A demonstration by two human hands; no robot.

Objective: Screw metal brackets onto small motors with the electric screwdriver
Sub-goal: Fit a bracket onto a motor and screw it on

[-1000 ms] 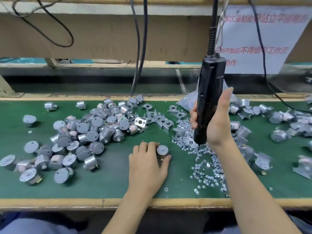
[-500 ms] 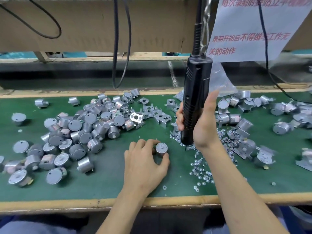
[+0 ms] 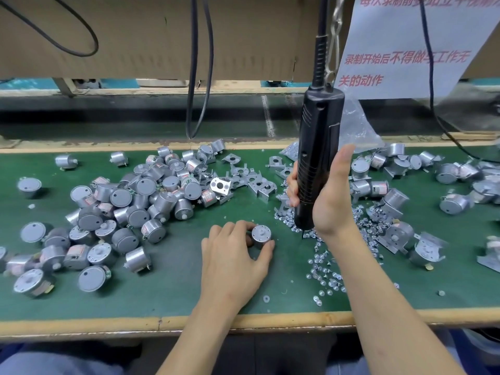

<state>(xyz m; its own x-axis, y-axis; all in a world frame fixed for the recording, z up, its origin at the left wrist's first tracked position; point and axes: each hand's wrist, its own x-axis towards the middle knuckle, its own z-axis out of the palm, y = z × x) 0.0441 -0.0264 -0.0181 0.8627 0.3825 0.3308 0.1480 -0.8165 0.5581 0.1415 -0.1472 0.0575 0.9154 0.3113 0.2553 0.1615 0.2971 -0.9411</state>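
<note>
The left hand (image 3: 232, 255) is pinching one small motor (image 3: 261, 235) between thumb and fingertips at lower centre, standing it shaft-up on the green tabletop (image 3: 176, 288). Just right of it, the right hand (image 3: 328, 201) is gripping the electric screwdriver (image 3: 316, 158), which is hanging upright over scattered screws (image 3: 324, 269), its bit hard to make out. Loose brackets (image 3: 254, 182) are lying above the motor in the frame, and none is sitting on it yet.

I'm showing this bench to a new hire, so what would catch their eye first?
The black electric screwdriver, gripped upright by the right hand, stands over scattered screws right of centre. Beside it the left hand pinches one small motor on the green mat. A pile of motors fills the left.
</note>
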